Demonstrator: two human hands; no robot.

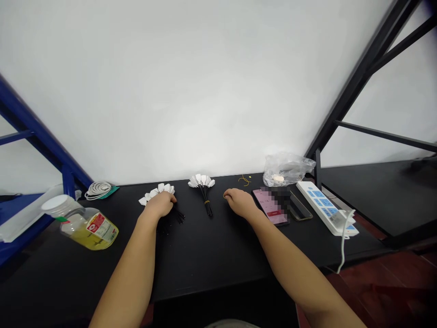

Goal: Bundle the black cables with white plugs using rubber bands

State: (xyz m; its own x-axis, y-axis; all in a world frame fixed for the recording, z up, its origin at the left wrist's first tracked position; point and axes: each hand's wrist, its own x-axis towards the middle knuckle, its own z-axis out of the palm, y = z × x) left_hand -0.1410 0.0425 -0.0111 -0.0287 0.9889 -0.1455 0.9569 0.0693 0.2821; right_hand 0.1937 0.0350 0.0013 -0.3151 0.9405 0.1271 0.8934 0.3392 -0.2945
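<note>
Two hands rest on the black desk (211, 259), the left hand (160, 205) curled closed over white tags (157, 191), the right hand (241, 202) curled, grip unclear, between a banded bundle (202, 187) and a phone (269, 206).

A white wall fills twelve o'clock behind a long black desk (211, 255). A blue steel frame (34, 132) slants in at ten o'clock, a black steel frame (362, 82) at two, and dark red flooring (385, 287) shows at four.

White paper tags (201, 181) on black stems (206, 204), blue-patched white power strip (324, 207)
</note>
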